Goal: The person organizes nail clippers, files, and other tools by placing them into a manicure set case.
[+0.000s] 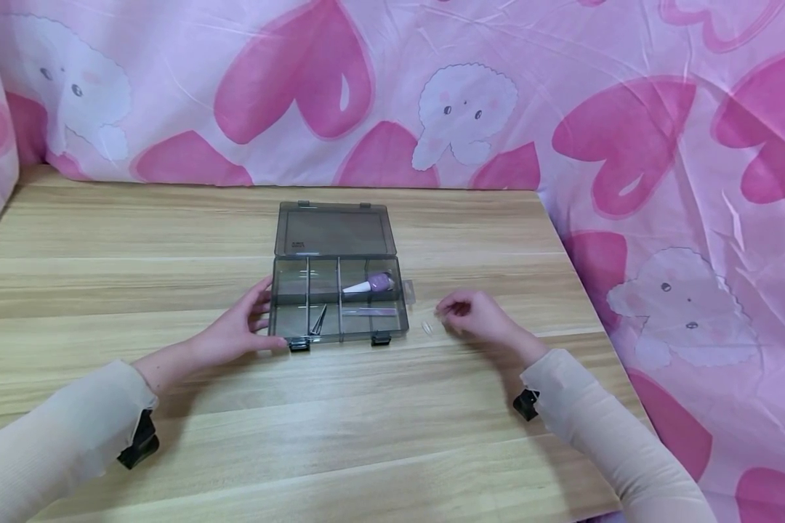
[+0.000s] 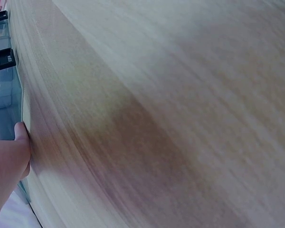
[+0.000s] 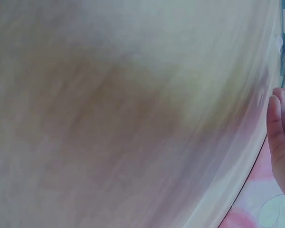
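A smoky grey compartment box stands on the table with its lid folded back. My left hand holds its left side, thumb at the front corner by a black latch. Inside lie a purple nail polish bottle with a white cap, a thin purple nail file and a small dark metal tool. Right of the box my right hand is close over the table, its fingertips together on a small clear piece. Beside them lie small clear slivers, like false nail tips.
The wood-grain table runs under everything. Pink heart-patterned cloth hangs behind it and along its right side. A clear tab sticks out at the box's right wall. A second black latch hangs at the front.
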### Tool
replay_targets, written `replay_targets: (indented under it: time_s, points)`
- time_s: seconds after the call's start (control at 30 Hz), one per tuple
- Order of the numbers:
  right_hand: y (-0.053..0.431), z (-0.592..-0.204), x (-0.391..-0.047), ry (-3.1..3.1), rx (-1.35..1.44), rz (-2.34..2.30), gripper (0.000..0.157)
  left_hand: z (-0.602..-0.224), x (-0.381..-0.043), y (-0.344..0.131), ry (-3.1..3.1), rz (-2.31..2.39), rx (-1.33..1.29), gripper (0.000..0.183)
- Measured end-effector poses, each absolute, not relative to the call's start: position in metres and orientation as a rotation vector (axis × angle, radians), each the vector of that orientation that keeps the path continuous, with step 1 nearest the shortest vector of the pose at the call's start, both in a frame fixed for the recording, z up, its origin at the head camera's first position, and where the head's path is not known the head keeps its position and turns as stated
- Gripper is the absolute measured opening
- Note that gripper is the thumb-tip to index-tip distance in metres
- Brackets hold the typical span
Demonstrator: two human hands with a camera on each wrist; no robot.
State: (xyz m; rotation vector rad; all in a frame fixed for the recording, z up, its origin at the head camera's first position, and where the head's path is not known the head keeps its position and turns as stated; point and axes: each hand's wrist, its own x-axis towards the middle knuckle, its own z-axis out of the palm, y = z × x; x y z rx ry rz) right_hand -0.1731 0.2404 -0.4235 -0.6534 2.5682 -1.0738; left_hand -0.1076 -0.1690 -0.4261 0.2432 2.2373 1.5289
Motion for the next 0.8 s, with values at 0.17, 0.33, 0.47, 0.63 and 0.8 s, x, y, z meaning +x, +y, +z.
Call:
replay_targets:
  time_s: [0.17, 0.33, 0.47, 0.63, 0.8]
  points:
    - [0.241, -0.419, -0.173, 2.561, -0.596, -1.104, 0.022, -0.427, -0.107, -0.169, 2.239, 1.528, 0.240, 0.112]
    - [0.239, -0.416, -0.175, 2.568, -0.558, -1.131, 0.023, -0.428, -0.107, -0.169, 2.236, 1.538, 0.242, 0.112]
    - [0.236, -0.411, -0.178, 2.570, -0.560, -1.140, 0.024, -0.428, -0.107, -0.169, 2.239, 1.541, 0.244, 0.112]
    - [0.231, -0.405, -0.184, 2.568, -0.574, -1.178, 0.024, -0.428, -0.108, -0.169, 2.234, 1.537, 0.240, 0.112]
    - [0.222, -0.396, -0.190, 2.546, -0.600, -1.224, 0.023, -0.428, -0.108, -0.168, 2.230, 1.539, 0.244, 0.112]
